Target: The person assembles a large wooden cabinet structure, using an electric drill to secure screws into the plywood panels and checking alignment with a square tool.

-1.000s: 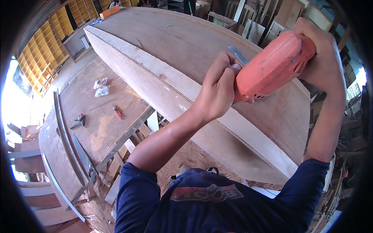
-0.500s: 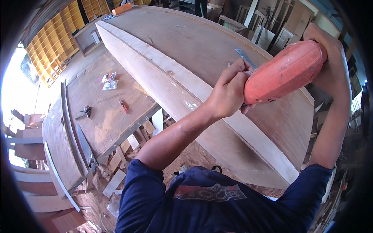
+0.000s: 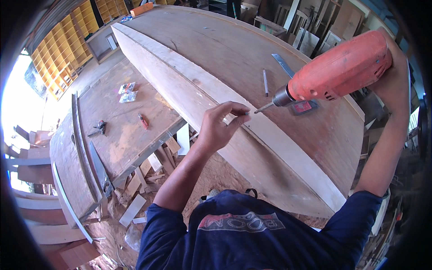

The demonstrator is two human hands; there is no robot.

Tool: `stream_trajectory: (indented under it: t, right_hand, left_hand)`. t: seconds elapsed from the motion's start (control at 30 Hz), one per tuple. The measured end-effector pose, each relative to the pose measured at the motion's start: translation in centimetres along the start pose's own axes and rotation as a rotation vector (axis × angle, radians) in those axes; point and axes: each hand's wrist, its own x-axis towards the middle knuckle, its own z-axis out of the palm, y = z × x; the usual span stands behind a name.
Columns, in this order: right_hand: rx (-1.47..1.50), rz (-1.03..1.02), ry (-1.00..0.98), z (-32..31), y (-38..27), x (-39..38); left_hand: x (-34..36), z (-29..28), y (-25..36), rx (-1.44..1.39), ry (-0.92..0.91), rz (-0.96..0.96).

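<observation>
My right hand grips a red power drill, holding it level over the large wooden panel. From its black chuck a thin bit points left and down, its tip by the pale wooden strip along the panel's near edge. Beside that tip is my left hand, thumb and forefinger drawn together in a pinch. Whatever lies between those fingertips is too small to make out. Behind the drill's front end lie a pen, a metal ruler and a small dark-and-red case, partly covered.
On a lower worktable to the left lie a red-handled screwdriver, a black tool, small plastic packets and a handsaw. Wood offcuts litter the floor. Yellow shelving stands at the far left.
My left hand has come away from the drill's front and moved left and down to the strip's edge. The drill has shifted slightly right, exposing its chuck, the bit, the pen and the case.
</observation>
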Motion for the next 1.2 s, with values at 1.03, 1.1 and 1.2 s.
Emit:
stream_trajectory:
  t: [1.03,1.1,1.2]
  right_hand:
    - [-0.013,0.120,-0.271,2.2,-5.0,4.9]
    - [-0.093,0.157,-0.274,2.7,-6.4,6.0]
    - [-0.314,0.184,-0.271,2.4,-8.8,7.2]
  left_hand:
    - [-0.2,0.4,0.1,0.215,-0.161,0.127]
    - [-0.2,0.3,0.1,0.151,-0.169,0.037]
    - [-0.3,0.0,0.2,0.084,-0.178,-0.049]
